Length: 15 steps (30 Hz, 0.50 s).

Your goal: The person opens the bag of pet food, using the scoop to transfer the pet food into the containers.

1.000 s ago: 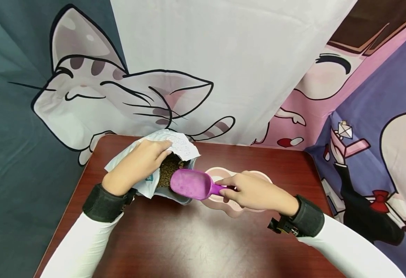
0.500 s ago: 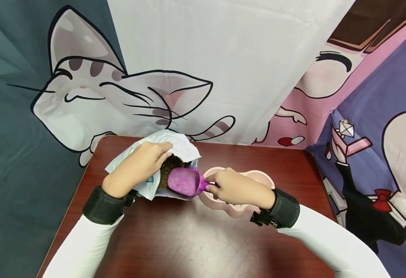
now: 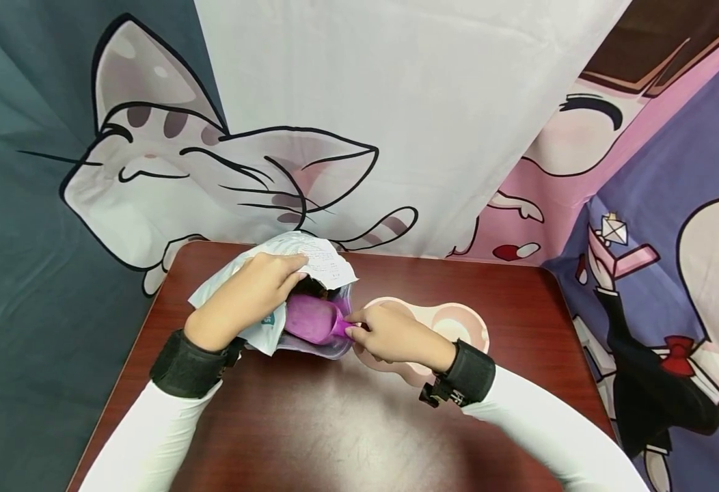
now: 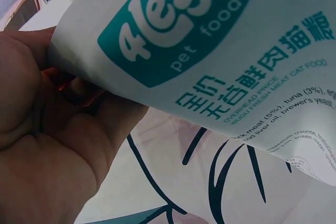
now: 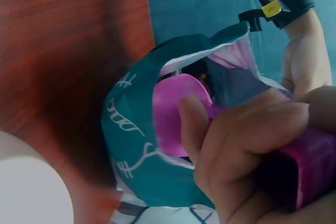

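Note:
In the head view, my left hand [image 3: 250,292] holds the top edge of a pet food bag [image 3: 329,265], keeping its mouth spread. The left wrist view has the bag's white front [image 4: 220,61] with teal lettering, its edge between thumb and fingers. My right hand [image 3: 399,335] grips the handle of a purple scoop [image 3: 311,318]. The scoop's blade lies within the bag's mouth, and brown kibble is mostly hidden behind it. From the right wrist, the scoop [image 5: 178,114] dips past the rim of the teal side of the bag [image 5: 139,150].
A pale pink double bowl [image 3: 422,314] stands just right of the bag, partly under my right hand. Both rest on a dark red-brown table [image 3: 359,424]. Behind hangs a cloth backdrop [image 3: 433,123] with a cartoon cat.
My right hand has moved left with the scoop, bringing its blade from over the bag's right edge into the mouth. The left hand has stayed in place on the bag.

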Available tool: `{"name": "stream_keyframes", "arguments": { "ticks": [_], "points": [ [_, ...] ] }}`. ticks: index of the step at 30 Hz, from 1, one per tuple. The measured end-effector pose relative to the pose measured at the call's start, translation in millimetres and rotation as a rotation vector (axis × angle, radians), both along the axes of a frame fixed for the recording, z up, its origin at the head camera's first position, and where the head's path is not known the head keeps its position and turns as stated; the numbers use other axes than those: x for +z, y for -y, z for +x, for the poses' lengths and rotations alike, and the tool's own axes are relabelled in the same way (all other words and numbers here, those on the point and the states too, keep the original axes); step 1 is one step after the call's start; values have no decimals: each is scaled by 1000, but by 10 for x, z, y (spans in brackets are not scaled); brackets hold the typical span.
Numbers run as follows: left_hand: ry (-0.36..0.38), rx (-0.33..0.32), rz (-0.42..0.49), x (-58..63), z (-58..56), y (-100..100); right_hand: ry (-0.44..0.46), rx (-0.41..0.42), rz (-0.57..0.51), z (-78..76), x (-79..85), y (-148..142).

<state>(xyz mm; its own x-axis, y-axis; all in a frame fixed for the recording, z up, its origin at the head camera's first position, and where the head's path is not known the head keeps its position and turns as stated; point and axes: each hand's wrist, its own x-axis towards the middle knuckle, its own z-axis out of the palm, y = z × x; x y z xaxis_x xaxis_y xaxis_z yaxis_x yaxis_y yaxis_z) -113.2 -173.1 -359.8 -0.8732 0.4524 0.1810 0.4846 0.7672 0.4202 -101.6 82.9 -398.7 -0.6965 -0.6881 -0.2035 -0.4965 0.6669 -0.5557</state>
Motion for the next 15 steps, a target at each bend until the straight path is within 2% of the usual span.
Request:
{"name": "stream_keyframes", "arguments": {
  "ticks": [6,9,15],
  "points": [
    [7,7,1,-6,6,-15,133,-36,-146,-46,-187,48],
    [2,6,2,-3,5,-25,178,-68,-188,-49,-222,84],
    [-3,3,-4,5,3,-28,187,-107,-174,-39,-234,188]
  ]
}}
